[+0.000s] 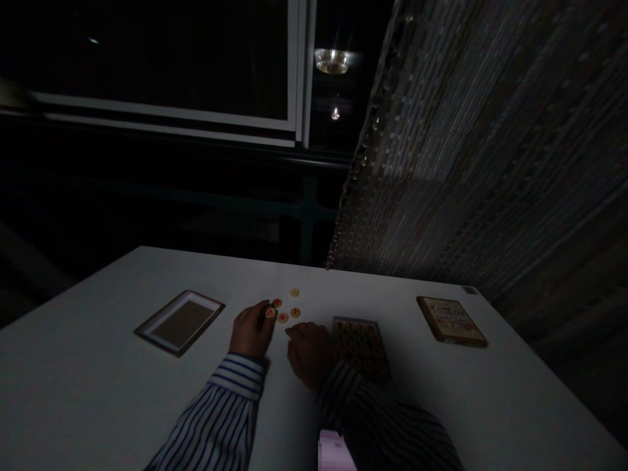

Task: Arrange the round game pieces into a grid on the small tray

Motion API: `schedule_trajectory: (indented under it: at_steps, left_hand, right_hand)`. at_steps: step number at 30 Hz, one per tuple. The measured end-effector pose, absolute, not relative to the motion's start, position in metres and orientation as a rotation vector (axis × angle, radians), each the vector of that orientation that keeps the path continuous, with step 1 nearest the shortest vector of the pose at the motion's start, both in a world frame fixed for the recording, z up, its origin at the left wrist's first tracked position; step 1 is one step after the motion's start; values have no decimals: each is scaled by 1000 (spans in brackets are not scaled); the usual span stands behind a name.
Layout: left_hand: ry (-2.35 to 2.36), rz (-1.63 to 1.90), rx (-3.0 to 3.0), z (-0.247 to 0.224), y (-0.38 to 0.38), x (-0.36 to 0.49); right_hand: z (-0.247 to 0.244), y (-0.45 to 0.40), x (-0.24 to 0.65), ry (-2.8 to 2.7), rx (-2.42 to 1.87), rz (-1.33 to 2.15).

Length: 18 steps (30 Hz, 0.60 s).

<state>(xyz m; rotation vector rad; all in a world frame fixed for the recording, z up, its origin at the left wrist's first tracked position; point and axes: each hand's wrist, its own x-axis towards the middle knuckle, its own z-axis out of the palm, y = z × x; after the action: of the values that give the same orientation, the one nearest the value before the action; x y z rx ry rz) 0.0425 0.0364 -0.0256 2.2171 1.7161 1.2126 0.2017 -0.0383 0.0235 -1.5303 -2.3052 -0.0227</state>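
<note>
On a white table, several round wooden pieces with red marks lie in a loose cluster. My left hand has its fingers closed on one round piece, at the cluster's left side. Close beside it are another marked piece, a lower one and one to the right. A plain-faced piece lies farther back. My right hand is just below the cluster, index finger extended toward it; its other fingers are curled and partly hidden. An open box of dark-looking round pieces sits right of that hand.
An empty-looking tray or lid lies on the left of the table. A flat box with a printed cover is at the right, near a small dark label. A bead curtain hangs behind the table's back edge.
</note>
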Motion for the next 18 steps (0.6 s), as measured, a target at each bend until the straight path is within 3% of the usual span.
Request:
schedule_trajectory:
  at_steps: [18]
  left_hand:
    - [1708,1348,2200,-12,21,48]
  right_hand:
    - [28,-42,206,-2280,-1512,-23]
